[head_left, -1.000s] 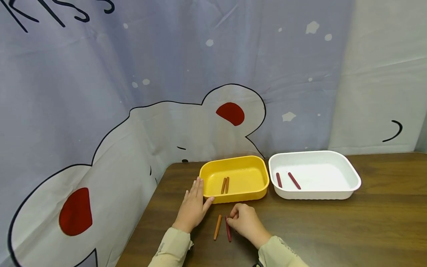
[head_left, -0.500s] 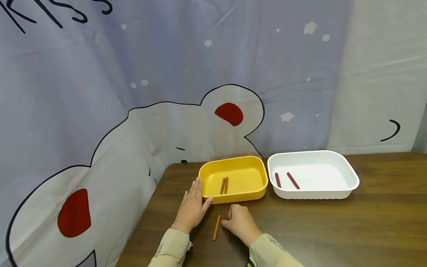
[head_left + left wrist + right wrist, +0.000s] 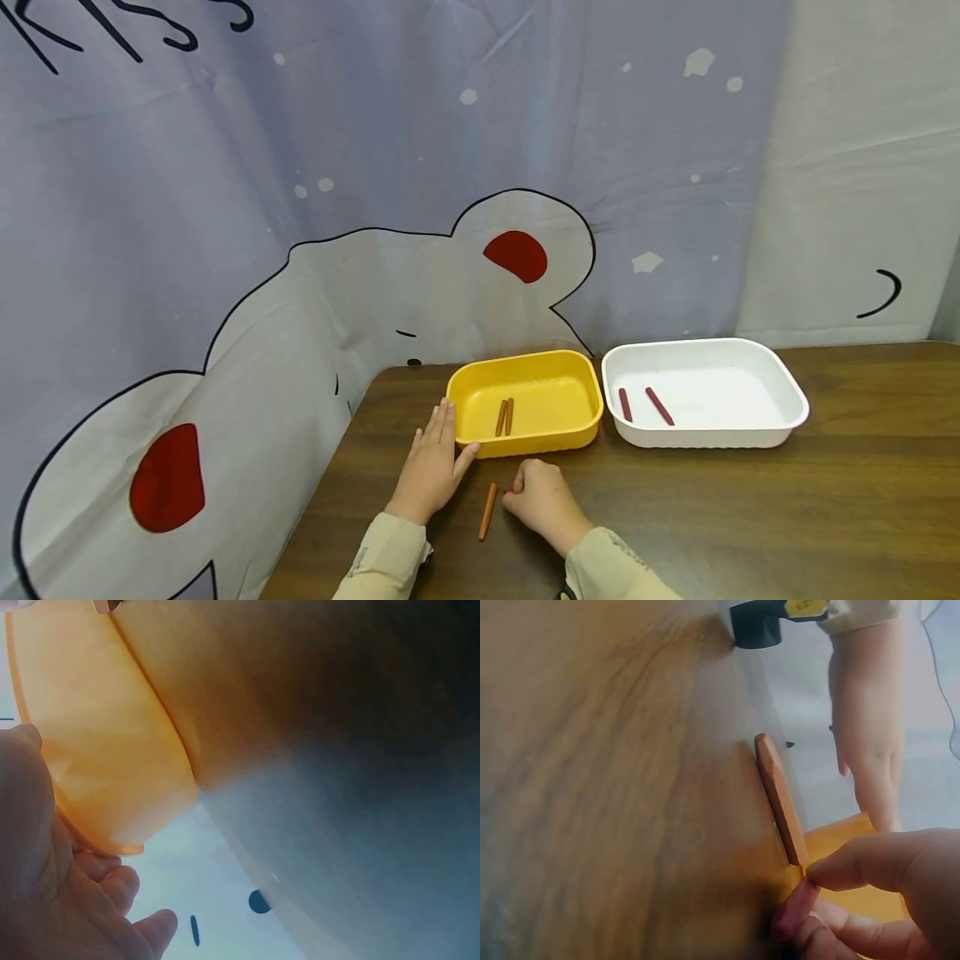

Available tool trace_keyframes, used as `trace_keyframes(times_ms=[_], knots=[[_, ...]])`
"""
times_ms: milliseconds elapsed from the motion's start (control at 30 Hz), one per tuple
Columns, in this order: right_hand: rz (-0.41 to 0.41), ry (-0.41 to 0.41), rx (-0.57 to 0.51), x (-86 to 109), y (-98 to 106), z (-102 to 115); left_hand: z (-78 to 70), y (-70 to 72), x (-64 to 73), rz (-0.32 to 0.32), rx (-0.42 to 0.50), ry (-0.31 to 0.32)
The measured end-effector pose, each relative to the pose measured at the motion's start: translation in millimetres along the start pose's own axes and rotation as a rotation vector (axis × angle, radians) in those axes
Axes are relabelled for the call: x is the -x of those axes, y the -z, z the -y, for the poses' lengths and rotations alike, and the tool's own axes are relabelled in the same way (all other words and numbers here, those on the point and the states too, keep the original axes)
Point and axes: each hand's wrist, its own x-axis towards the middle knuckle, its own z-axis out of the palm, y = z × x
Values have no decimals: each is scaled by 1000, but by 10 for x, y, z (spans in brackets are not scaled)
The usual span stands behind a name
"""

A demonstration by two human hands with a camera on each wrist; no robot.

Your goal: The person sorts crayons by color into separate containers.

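Note:
My right hand (image 3: pixel 549 504) pinches a dark red stick (image 3: pixel 795 909) between thumb and fingers, just above the table; in the head view only a bit of its end shows. To its left an orange-brown stick (image 3: pixel 487 512) lies on the wood. My left hand (image 3: pixel 429 468) rests against the near left corner of the yellow tray (image 3: pixel 585 437), its fingers extended along the side and the thumb at the front rim. In the left wrist view, the left hand (image 3: pixel 67 877) is beside the tray's wall. Two orange-brown sticks (image 3: pixel 505 417) lie inside this tray.
A white tray (image 3: pixel 787 425) stands right beside the yellow one and holds two dark red sticks (image 3: pixel 659 406). Both sit near the back of the brown wooden table (image 3: pixel 712 517). Behind hangs a printed cloth (image 3: pixel 375 125).
The right hand has shifted slightly left and closed its fingers on the dark red stick, which lay beside the orange-brown one. The left hand has stayed at the yellow tray.

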Motion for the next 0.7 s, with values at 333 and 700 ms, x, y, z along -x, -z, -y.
trace_keyframes(times_ms=[333, 700], knots=[[9, 22, -130, 41, 84, -41, -10, 2, -5, 0, 4, 1], [43, -14, -278, 34, 316, -160, 1, -13, -7, 2, -4, 5]])
